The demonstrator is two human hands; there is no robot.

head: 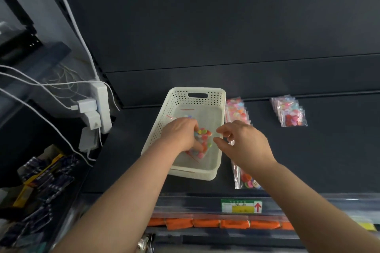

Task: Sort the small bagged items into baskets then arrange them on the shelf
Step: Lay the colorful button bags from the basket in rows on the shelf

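I read this as the sorting step: the left hand [181, 133] is down inside the white perforated basket [162, 121] on the shelf [318, 160], fingers curled round a bag of coloured buttons [203, 135], while the right hand [244, 141] hangs over the basket's right rim, loosely curled and empty. Next I'd release that bag and reach right for another. I count one basket and three lots outside it: a near stack [236, 111] just beside its wall, a far stack [290, 113], and front bags [246, 181]; blur may hide more inside.
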